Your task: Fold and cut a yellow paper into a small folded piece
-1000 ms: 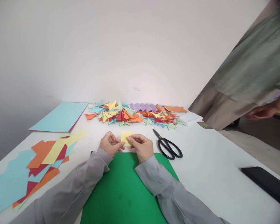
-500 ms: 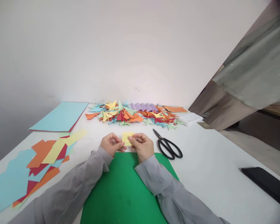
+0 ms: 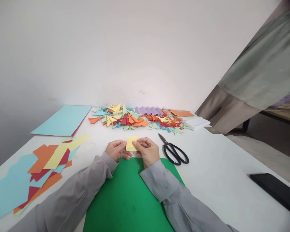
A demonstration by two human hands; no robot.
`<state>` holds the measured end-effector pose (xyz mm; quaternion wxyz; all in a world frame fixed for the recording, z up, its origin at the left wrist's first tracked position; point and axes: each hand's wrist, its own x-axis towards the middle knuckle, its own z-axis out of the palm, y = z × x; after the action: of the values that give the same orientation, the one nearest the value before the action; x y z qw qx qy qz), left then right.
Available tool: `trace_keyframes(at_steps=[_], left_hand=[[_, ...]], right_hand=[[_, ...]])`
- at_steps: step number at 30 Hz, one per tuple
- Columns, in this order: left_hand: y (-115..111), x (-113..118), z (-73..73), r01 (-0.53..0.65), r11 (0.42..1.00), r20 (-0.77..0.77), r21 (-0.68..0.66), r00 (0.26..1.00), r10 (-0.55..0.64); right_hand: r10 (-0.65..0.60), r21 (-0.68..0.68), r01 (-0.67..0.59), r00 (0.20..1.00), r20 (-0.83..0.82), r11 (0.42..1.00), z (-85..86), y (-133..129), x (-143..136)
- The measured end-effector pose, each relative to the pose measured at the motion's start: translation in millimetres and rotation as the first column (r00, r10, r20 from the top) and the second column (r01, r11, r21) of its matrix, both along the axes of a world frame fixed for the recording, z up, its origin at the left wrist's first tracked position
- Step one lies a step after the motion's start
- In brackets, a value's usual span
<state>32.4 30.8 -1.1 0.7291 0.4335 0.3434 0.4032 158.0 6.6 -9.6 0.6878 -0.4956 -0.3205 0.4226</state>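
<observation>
A small yellow paper (image 3: 131, 143) is held up between my two hands, just beyond the far edge of a green sheet (image 3: 128, 196). My right hand (image 3: 148, 150) pinches its right side, thumb across the front. At the paper's left edge, my left hand (image 3: 116, 150) has thumb and forefinger closed on the upper left corner, with the other fingers spread below. Black scissors (image 3: 176, 153) lie to the right of my right hand, blades pointing away.
Folded colored papers (image 3: 125, 119) are heaped along the wall. Loose cut sheets (image 3: 44, 158) overlap at the left, below a large light blue sheet (image 3: 62, 120). A black flat object (image 3: 276, 190) lies at the right, and white paper (image 3: 197, 122) at the back right.
My left thumb and forefinger have moved up the paper's left edge, from its lower corner to near the top. My right hand has hardly moved.
</observation>
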Motion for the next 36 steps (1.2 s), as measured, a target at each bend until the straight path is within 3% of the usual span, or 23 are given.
trace_keyframes(at_steps=[9,21,27,30,36], left_hand=[[-5,3,2.6,0.051,0.996,-0.157,0.072,0.987,-0.039],[-10,4,5.0,-0.052,0.995,-0.128,0.088,0.99,0.063],[-11,5,4.7,-0.081,0.989,-0.138,0.127,0.985,0.099],[-9,4,4.4,-0.065,0.992,-0.141,0.111,0.987,0.081],[-3,2,5.5,0.015,1.0,-0.1,-0.004,0.995,-0.015]], right_hand=[[0.129,0.012,-0.129,0.991,0.037,0.992,0.3,-2,-1],[0.221,0.021,-0.22,0.975,-0.027,0.975,9.1,-7,-1],[0.249,-0.057,-0.249,0.968,-0.003,0.967,5.8,-4,-1],[0.302,-0.059,-0.3,0.952,0.037,0.952,2.1,-2,0],[0.247,-0.046,-0.246,0.969,0.026,0.968,-1.4,-2,0]])
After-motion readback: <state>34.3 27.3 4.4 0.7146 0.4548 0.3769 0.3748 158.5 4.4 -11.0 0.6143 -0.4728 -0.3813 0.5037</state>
